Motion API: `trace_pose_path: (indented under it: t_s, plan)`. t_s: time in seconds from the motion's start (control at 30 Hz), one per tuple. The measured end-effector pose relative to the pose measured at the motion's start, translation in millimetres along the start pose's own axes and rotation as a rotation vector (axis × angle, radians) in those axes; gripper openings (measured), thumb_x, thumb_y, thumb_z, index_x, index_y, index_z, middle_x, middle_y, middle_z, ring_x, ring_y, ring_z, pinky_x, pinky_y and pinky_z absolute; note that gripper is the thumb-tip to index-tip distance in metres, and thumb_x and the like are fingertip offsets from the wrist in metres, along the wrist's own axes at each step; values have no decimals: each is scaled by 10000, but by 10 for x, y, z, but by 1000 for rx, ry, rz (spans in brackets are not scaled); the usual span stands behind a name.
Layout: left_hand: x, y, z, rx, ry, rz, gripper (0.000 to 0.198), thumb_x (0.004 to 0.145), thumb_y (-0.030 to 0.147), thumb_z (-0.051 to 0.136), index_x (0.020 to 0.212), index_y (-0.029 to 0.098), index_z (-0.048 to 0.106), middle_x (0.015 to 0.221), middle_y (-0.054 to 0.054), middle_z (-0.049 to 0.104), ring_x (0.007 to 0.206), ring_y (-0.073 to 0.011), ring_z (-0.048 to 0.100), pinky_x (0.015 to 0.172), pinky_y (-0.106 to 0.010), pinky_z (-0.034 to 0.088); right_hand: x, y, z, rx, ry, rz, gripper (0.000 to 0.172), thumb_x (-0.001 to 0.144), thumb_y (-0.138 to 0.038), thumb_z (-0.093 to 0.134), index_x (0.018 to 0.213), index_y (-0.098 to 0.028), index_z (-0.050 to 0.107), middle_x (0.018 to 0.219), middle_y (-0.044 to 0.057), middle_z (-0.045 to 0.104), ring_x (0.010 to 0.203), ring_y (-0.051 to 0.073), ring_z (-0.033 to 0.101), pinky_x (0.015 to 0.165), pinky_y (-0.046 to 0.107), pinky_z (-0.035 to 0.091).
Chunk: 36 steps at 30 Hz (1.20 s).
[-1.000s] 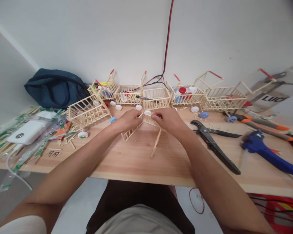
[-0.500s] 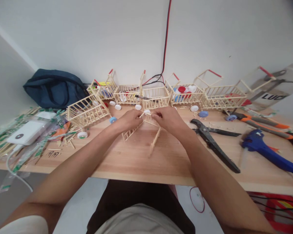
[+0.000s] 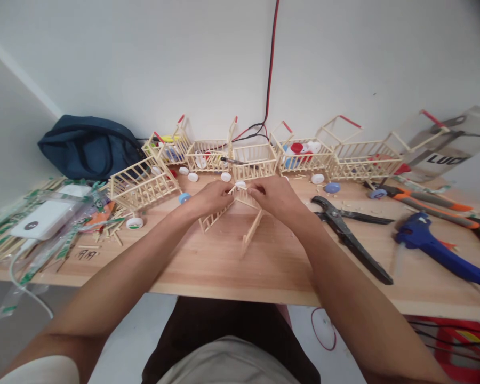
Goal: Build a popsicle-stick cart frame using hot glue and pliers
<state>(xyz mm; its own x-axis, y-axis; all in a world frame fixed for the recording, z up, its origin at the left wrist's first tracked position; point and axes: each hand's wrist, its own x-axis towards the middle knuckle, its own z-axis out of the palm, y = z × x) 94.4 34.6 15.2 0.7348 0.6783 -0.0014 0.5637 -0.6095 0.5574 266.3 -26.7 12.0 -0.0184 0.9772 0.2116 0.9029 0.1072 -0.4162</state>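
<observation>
Both my hands meet at the middle of the wooden table over a small frame of pale wooden sticks. My left hand pinches the frame's left ladder-like side at its far end. My right hand pinches the far corner where the sides join, and a second stick panel juts out below it toward me. The fingertips of both hands are closed on the sticks.
Several finished stick carts line the wall, some holding bottle caps. Black cutters, a blue glue gun and orange-handled pliers lie right. A tilted cart, a white device and a dark blue bag are left.
The stick panel under my right hand has swung slightly left and inward. Both hands stay pinched on the frame in almost the same spot.
</observation>
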Motion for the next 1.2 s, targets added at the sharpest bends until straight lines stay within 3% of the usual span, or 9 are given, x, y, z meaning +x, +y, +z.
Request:
trace_pose_path:
  t_s: [0.43, 0.73, 1.03, 1.2]
  plan:
    - [77, -95, 37, 15, 3, 55, 286, 718, 109, 441, 877, 123, 678, 771, -18, 655, 688, -144, 526, 632, -214, 392, -13, -28, -13, -6, -6, -14, 251, 823, -187, 526, 573, -173, 522, 574, -16, 479, 569, 116, 353, 574, 258, 234]
    - [110, -68, 22, 44, -37, 23, 291, 732, 110, 423, 878, 107, 675, 717, -14, 601, 671, -142, 503, 611, -225, 364, -12, -16, -6, -22, -5, -10, 239, 830, -192, 516, 592, -168, 525, 587, -11, 483, 580, 114, 364, 575, 255, 238]
    - [121, -60, -24, 26, -88, 48, 288, 727, 127, 412, 864, 103, 664, 808, -31, 618, 743, -157, 534, 677, -250, 390, -6, -1, -15, 1, 4, -43, 256, 820, -201, 511, 566, -178, 484, 569, -18, 450, 562, 113, 340, 570, 262, 232]
    - [84, -53, -38, -4, -93, 22, 290, 735, 142, 415, 882, 105, 663, 761, -14, 580, 685, -142, 507, 616, -242, 370, -11, -7, -19, 18, -1, -55, 264, 810, -184, 512, 553, -183, 454, 563, -24, 434, 565, 112, 343, 573, 260, 236]
